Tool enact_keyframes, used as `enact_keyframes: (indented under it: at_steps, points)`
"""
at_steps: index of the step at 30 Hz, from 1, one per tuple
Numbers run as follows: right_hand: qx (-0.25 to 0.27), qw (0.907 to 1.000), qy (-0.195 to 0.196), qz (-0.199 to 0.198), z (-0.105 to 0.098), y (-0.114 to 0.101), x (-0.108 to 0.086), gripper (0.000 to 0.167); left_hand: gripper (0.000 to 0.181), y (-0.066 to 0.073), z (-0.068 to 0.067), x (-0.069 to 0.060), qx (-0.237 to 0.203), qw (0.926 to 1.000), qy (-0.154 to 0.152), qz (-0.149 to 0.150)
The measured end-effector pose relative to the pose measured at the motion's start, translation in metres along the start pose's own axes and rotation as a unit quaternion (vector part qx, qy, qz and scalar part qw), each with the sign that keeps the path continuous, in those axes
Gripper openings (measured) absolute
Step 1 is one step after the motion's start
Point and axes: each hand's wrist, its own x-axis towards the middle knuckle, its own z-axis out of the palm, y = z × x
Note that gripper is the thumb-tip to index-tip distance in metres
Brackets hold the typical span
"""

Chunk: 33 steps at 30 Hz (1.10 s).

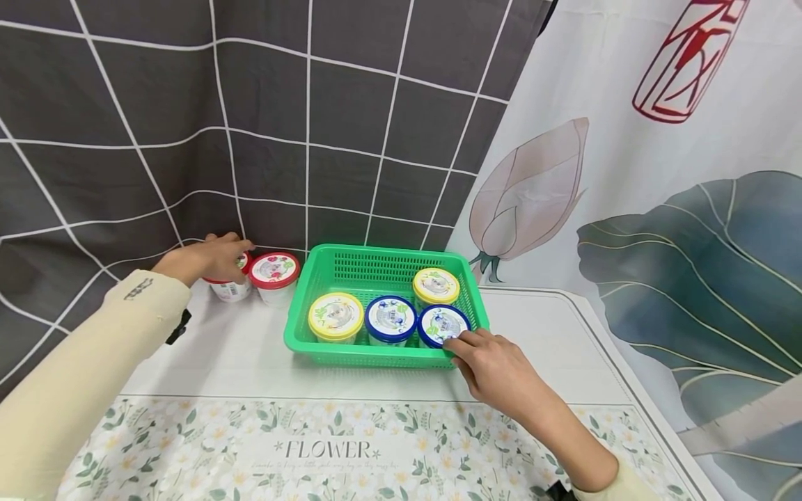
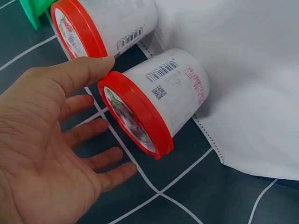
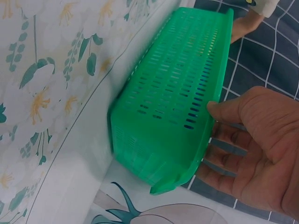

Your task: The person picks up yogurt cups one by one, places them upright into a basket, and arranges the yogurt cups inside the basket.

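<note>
My left hand [image 1: 216,259] is at the rear tub with a red lid [image 2: 135,114], fingers loosely spread around the lid side. In the left wrist view its thumb reaches between this tub and a second red-lidded tub [image 1: 274,271], and the palm stands apart from the lid. My right hand [image 1: 498,365] holds the near right rim of a green plastic basket [image 3: 163,93], thumb outside, fingers over the inner side by a blue-lidded tub [image 1: 443,325]. Those fingertips are partly hidden behind the rim in the right wrist view.
Inside the basket also stand another blue-lidded tub [image 1: 390,319] and two yellow-lidded tubs, one at left [image 1: 335,316] and one at the back right [image 1: 436,286]. A dark grid-patterned cloth [image 1: 263,139] hangs behind. A floral mat [image 1: 301,424] covers the table's front.
</note>
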Motion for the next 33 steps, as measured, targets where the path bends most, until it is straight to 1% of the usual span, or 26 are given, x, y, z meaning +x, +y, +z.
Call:
enact_keyframes:
  at_steps: [3,7,9,11,12,15,17,18,21,24,25,29,33]
  points:
    - [0.001,1.0000,-0.002,0.001,0.000,0.000,0.000,0.020,0.082,-0.001,0.001,-0.001,-0.004,1.0000,-0.004,-0.005]
    - [0.004,1.0000,-0.004,0.001,-0.001,-0.001,0.000,0.020,0.080,-0.003,0.003,-0.001,-0.009,0.9999,-0.005,-0.003]
    - [0.005,1.0000,-0.005,0.001,-0.001,-0.001,0.000,0.020,0.080,-0.006,0.005,0.002,-0.010,0.9999,-0.004,-0.006]
    - [0.006,1.0000,-0.007,0.002,-0.001,-0.001,0.000,0.020,0.080,-0.013,0.009,0.008,-0.011,0.9999,-0.003,-0.002]
    - [0.005,0.9999,-0.008,0.003,-0.001,-0.001,0.000,0.020,0.080,-0.015,0.010,0.009,-0.013,0.9999,-0.006,-0.003]
    - [0.003,0.9999,-0.010,0.003,-0.001,0.000,0.000,0.021,0.078,-0.016,0.009,0.009,-0.016,0.9998,-0.014,0.001]
    - [0.003,0.9999,-0.010,0.003,-0.001,0.000,0.001,0.021,0.075,-0.018,0.011,0.010,-0.019,0.9998,-0.011,0.004]
    - [0.003,0.9999,-0.010,0.002,-0.001,0.000,0.001,0.021,0.075,-0.018,0.010,0.010,-0.018,0.9997,-0.014,0.000]
    - [0.002,0.9999,-0.012,0.003,-0.001,0.000,0.001,0.022,0.073,-0.029,0.014,0.017,-0.021,0.9997,-0.010,0.009]
    - [0.001,0.9999,-0.014,0.004,-0.001,0.000,0.001,0.022,0.071,-0.033,0.016,0.021,-0.016,0.9998,-0.007,0.014]
    - [0.001,0.9999,-0.013,0.005,-0.001,0.000,0.001,0.022,0.070,-0.032,0.015,0.019,-0.018,0.9996,-0.008,0.018]
    - [0.002,0.9999,-0.010,0.004,-0.001,0.000,0.001,0.023,0.069,-0.026,0.010,0.014,-0.024,0.9994,-0.017,0.018]
    - [0.003,1.0000,-0.007,0.003,-0.001,0.000,0.000,0.023,0.068,-0.024,0.007,0.011,-0.017,0.9994,-0.026,0.015]
